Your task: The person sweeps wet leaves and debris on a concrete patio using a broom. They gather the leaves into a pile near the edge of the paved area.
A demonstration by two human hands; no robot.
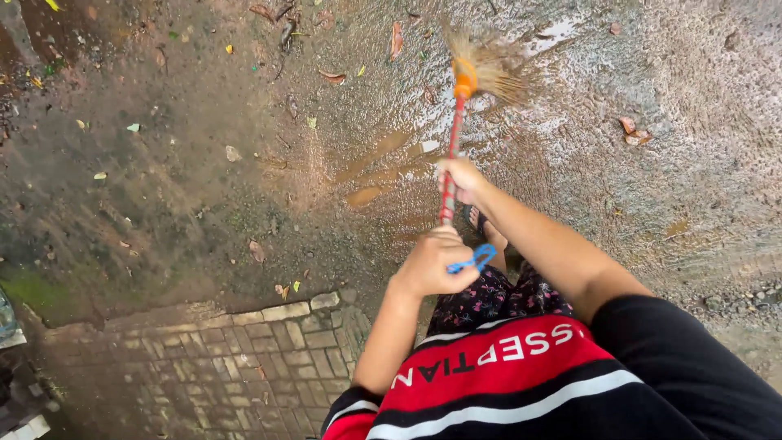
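Both hands are gripping a broom (pixel 453 138) over wet ground (pixel 204 163). The left hand (pixel 430 262) is wrapping its grip closed around the near end of the red handle, beside a blue loop (pixel 475 260). The right hand (pixel 462 178) is clasping the handle farther along. The straw bristles are touching the far, water-covered ground, with fallen leaves (pixel 631 130) lying to the right.

I am standing outdoors in a yard or lane beside a home, on wet, muddy ground (pixel 204 187) that shines with water and is strewn with fallen leaves (pixel 332 77). Just below that ground, toward my feet, runs a strip of small paving bricks (pixel 244 358) edged by a row of larger ones, with green moss (pixel 32 289) at its far left end. Loose gravel (pixel 741 301) lies well to the right of the bricks
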